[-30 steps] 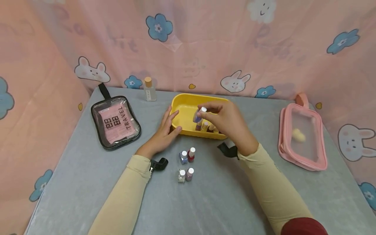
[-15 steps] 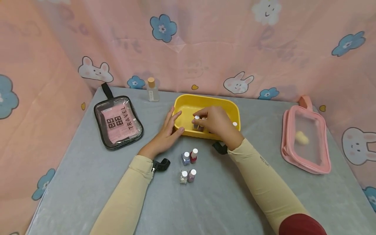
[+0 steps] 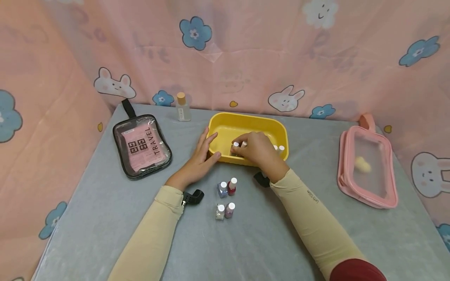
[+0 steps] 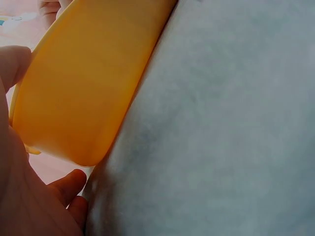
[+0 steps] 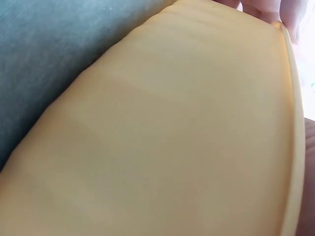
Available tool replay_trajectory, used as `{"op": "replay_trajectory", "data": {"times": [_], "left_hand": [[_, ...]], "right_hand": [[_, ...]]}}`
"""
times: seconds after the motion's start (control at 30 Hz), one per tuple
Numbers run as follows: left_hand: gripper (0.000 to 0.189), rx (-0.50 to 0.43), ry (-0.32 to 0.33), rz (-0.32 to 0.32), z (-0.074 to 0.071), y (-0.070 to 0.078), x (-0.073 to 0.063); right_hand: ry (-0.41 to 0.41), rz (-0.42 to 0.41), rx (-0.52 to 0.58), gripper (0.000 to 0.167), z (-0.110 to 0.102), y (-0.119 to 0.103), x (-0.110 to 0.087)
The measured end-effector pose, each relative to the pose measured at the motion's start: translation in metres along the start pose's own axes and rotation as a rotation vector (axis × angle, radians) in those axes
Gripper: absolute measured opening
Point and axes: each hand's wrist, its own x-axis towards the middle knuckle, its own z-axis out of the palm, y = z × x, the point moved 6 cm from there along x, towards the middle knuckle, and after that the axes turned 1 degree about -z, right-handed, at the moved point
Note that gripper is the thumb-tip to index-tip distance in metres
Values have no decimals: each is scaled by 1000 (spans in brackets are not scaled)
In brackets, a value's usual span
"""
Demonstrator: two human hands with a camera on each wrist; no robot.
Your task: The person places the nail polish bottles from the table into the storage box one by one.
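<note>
A yellow plastic basket (image 3: 225,128) stands at the table's far middle. My left hand (image 3: 195,166) rests against its left end with fingers spread and fairly straight; the left wrist view shows the thumb at the rim. Reaching over the near wall, my right hand (image 3: 259,150) pinches a white-capped nail polish bottle (image 3: 235,144) low inside the basket. That bottle's body is mostly hidden. More white-capped bottles (image 3: 281,148) stand along the basket's near side, partly covered by the hand. In the right wrist view the basket's outer wall (image 5: 162,123) hides the fingertips' work.
Nearer on the grey tabletop (image 3: 197,242) stand a blue bottle (image 3: 222,189), a red bottle (image 3: 231,187), a clear glittery bottle (image 3: 220,212) and a mauve bottle (image 3: 230,210). A black-edged pouch (image 3: 142,147), a pink pouch (image 3: 367,168) and a wooden-capped bottle (image 3: 183,107) lie around.
My right hand has lowered the nail polish bottle from above the basket down into it, beside the other bottles. The left hand has stayed at the basket's end.
</note>
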Motion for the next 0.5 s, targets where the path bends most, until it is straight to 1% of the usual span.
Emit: {"op": "replay_trajectory", "data": {"times": [0.17, 0.27, 0.33, 0.37, 0.43, 0.5], "left_hand": [[66, 0, -2, 3, 0, 0, 0], [66, 1, -2, -1, 0, 1, 0], [66, 3, -2, -4, 0, 1, 0], [66, 5, -2, -4, 1, 1, 1], [65, 5, -3, -8, 1, 0, 1], [65, 2, -2, -6, 1, 0, 0]], "right_hand": [[9, -7, 12, 37, 0, 1, -2], [23, -23, 5, 48, -2, 0, -7], [48, -36, 15, 55, -7, -3, -14], [67, -46, 27, 57, -11, -5, -19], [110, -81, 86, 58, -17, -11, -30], [149, -150, 165, 54, -21, -17, -44]]}}
